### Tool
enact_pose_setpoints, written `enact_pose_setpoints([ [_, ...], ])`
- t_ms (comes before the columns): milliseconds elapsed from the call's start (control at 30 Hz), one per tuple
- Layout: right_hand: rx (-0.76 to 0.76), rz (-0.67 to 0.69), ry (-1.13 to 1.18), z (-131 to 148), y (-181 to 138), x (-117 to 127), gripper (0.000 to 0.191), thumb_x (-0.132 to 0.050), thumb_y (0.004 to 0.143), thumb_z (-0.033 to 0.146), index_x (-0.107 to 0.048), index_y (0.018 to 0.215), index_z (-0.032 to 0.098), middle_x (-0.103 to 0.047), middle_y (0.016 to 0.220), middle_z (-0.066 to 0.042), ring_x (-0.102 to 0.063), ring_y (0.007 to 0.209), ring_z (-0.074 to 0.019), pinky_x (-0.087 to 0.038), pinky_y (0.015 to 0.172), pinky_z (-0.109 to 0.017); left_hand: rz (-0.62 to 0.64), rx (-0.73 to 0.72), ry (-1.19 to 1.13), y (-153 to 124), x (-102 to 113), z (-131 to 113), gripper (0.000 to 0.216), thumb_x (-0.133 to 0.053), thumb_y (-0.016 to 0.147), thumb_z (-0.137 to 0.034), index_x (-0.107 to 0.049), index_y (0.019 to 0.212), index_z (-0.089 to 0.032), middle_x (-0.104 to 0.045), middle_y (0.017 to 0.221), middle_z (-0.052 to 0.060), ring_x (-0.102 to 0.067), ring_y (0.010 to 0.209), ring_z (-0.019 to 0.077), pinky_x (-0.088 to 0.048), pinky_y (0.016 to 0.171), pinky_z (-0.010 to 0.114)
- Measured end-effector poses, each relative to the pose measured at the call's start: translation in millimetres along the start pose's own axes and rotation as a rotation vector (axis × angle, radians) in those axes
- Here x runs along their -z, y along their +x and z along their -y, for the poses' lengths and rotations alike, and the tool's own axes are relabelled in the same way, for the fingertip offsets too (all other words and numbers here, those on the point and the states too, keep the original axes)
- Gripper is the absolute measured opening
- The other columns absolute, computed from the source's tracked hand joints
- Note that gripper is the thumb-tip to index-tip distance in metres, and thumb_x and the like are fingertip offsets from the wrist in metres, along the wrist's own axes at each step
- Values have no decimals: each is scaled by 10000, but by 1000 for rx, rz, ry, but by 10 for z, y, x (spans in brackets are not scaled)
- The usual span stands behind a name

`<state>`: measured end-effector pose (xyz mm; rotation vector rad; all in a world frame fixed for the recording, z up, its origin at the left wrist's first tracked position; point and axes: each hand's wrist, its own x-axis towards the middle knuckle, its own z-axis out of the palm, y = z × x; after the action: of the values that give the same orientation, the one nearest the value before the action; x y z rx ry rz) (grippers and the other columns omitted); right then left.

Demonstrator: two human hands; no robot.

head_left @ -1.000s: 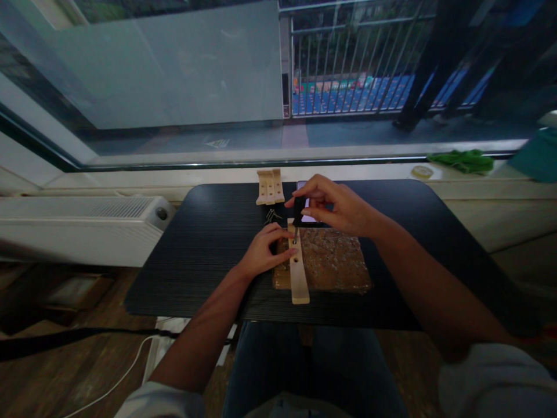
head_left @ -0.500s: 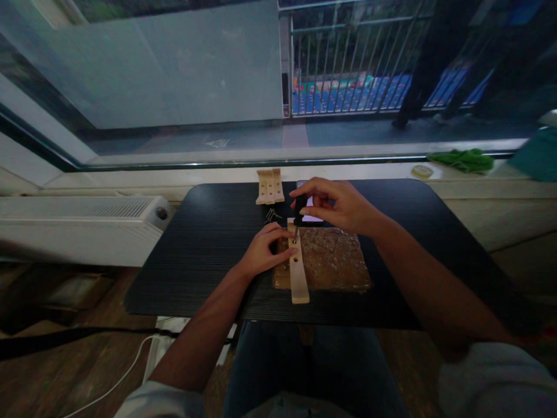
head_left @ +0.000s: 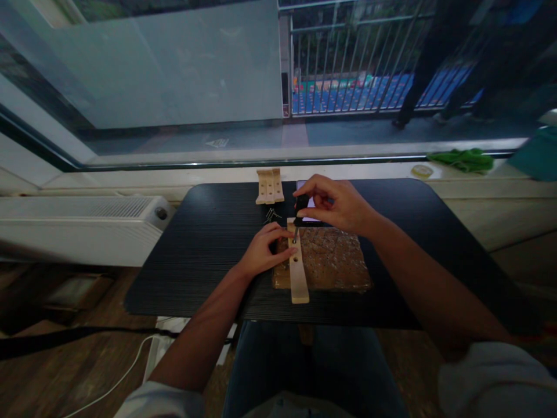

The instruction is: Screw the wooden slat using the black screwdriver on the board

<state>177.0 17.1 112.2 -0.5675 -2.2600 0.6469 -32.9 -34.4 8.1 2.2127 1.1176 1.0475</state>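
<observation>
A pale wooden strip (head_left: 298, 277) with holes lies along the left edge of a brown board (head_left: 333, 261) on the black table (head_left: 204, 244). My left hand (head_left: 263, 249) is closed in a pinch on the strip near its far end, steadying it. My right hand (head_left: 335, 203) grips the black handle of a screwdriver (head_left: 299, 212), held upright with its tip down at a hole in the strip. A few loose screws (head_left: 271, 216) lie just beyond my left hand.
A stack of more wooden strips (head_left: 270, 186) lies at the table's far edge, next to a lit phone (head_left: 308, 203) partly behind my right hand. A white radiator (head_left: 82, 223) stands at the left. On the window sill at right lie a green cloth (head_left: 465, 159) and a tape roll (head_left: 422, 171).
My right hand's fingers have shifted slightly around the screwdriver handle, as in turning it. My left hand and the strip have stayed put.
</observation>
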Motion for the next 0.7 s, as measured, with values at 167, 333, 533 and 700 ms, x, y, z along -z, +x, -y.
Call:
enact_pose_setpoints([
  [167, -15, -20, 12, -9, -6, -19, 261, -709, 782, 307, -567, 957, 176, -461, 641, 84, -355, 500, -45, -293, 518, -221, 6, 1, 6, 7, 8, -6, 262, -679, 803, -375, -692, 978, -179, -573, 868, 39, -555, 815, 170, -472, 734, 303],
  [333, -29, -29, 23, -8, -3, -34, 285, -724, 765, 324, -548, 930, 173, -446, 619, 90, -355, 493, -45, -291, 514, -232, 1, -3, -9, 4, 6, -1, 270, -683, 803, -371, -689, 993, -179, -580, 889, 44, -566, 847, 176, -478, 754, 309],
  [533, -16, -54, -7, -9, 3, -51, 288, -737, 747, 313, -532, 896, 177, -429, 598, 97, -345, 483, -46, -291, 502, -228, -9, -9, -16, -1, -13, 25, 269, -683, 801, -375, -686, 979, -174, -588, 887, 49, -563, 846, 181, -474, 744, 314],
  [700, 6, -70, -25, -9, 9, -64, 294, -737, 749, 335, -521, 877, 183, -411, 581, 102, -336, 475, -46, -284, 488, -220, -7, -4, -8, -2, -14, 28, 273, -680, 802, -382, -685, 985, -180, -586, 883, 45, -562, 834, 179, -474, 732, 311],
])
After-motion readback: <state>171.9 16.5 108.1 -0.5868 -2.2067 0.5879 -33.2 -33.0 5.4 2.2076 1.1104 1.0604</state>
